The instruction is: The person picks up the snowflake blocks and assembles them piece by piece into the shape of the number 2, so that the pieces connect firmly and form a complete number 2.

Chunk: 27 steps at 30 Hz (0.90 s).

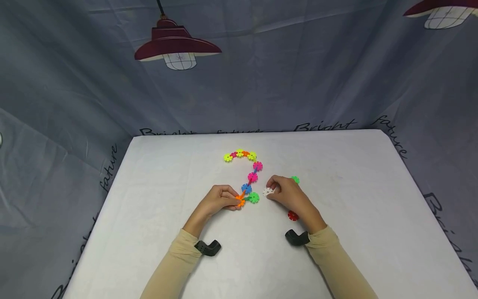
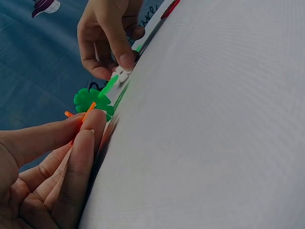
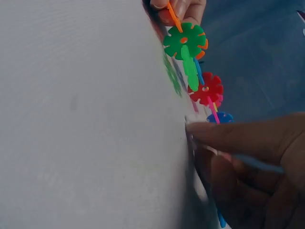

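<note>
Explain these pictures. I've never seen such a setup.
No robot here: this is bare-handed work. The wide picture comes from a camera worn on the head; the other two come from the left wrist camera and the right wrist camera. On the white table lies a curving chain of colourful notched discs, with a green disc and a red disc apart from it. The left hand pinches an orange disc of the chain; the right hand pinches a white disc.
</note>
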{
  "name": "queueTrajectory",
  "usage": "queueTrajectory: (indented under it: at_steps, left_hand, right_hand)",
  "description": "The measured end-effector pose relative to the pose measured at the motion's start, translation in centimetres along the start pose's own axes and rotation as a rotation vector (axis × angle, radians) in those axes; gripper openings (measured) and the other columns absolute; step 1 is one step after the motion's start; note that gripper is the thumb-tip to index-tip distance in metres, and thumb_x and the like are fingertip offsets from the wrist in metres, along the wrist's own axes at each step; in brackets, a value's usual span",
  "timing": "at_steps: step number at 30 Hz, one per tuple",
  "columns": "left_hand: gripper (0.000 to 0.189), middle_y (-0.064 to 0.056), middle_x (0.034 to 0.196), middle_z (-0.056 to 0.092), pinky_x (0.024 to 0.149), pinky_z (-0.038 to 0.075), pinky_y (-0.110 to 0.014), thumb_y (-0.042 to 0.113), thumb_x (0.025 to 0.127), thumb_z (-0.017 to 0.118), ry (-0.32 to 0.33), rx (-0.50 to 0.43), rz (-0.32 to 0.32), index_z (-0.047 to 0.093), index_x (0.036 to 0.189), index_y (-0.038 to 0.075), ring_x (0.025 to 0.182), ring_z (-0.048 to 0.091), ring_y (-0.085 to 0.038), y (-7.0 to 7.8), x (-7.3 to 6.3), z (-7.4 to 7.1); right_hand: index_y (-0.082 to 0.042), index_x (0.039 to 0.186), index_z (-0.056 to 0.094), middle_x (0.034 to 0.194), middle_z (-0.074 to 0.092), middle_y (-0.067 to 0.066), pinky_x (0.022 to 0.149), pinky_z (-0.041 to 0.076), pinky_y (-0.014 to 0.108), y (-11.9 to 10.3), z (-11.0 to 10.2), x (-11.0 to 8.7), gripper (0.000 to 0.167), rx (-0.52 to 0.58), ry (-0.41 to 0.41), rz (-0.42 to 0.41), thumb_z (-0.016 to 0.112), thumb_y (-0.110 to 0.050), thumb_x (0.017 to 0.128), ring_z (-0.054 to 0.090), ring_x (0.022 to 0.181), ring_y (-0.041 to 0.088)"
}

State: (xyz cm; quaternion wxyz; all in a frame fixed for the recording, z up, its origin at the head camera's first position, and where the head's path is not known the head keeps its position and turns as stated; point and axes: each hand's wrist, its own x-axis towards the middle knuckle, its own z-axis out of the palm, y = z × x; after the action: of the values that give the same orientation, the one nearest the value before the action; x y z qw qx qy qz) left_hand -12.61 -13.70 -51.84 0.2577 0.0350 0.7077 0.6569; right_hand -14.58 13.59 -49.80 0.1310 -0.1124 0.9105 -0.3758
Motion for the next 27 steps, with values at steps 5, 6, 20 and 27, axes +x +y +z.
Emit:
queueTrajectory:
  at_steps: [5,6,20,27]
  left_hand:
    - [0.021,-0.02,0.091,0.078,0.071,0.063,-0.027,-0.002,0.092,0.073,0.0,0.005,0.007,0.065,0.109,-0.011,0.076,0.078,-0.017,-0.18,0.12,-0.04]
    - [0.021,-0.021,0.092,0.078,0.07,0.063,-0.027,-0.002,0.092,0.073,-0.002,0.009,0.01,0.065,0.109,-0.011,0.076,0.078,-0.017,-0.21,0.15,-0.04]
    - [0.023,-0.021,0.093,0.078,0.07,0.063,-0.026,0.0,0.092,0.074,-0.011,0.01,0.007,0.065,0.111,-0.01,0.076,0.078,-0.016,0.3,-0.02,0.15]
    - [0.021,-0.015,0.089,0.079,0.069,0.063,-0.025,-0.002,0.092,0.072,-0.001,0.003,-0.008,0.065,0.11,-0.01,0.075,0.078,-0.016,0.28,-0.07,0.15]
  right_hand:
    - [-0.011,0.1,0.07,0.085,0.07,-0.001,0.074,0.054,0.025,0.08,0.24,-0.19,0.019,0.019,-0.03,-0.087,0.083,-0.009,0.086,0.062,0.078,0.011]
    - [-0.011,0.099,0.071,0.085,0.07,-0.001,0.074,0.054,0.024,0.06,0.27,-0.22,0.018,0.024,-0.028,-0.095,0.083,-0.009,0.086,0.063,0.078,0.01]
    - [-0.016,0.085,0.072,0.081,0.072,-0.005,0.077,0.055,0.027,0.37,0.43,-0.33,0.012,0.035,-0.015,-0.137,0.083,-0.013,0.087,0.065,0.078,0.008]
    - [-0.018,0.083,0.072,0.08,0.072,-0.006,0.077,0.054,0.028,0.3,0.72,-0.27,0.013,0.018,0.001,-0.154,0.084,-0.013,0.087,0.065,0.078,0.007]
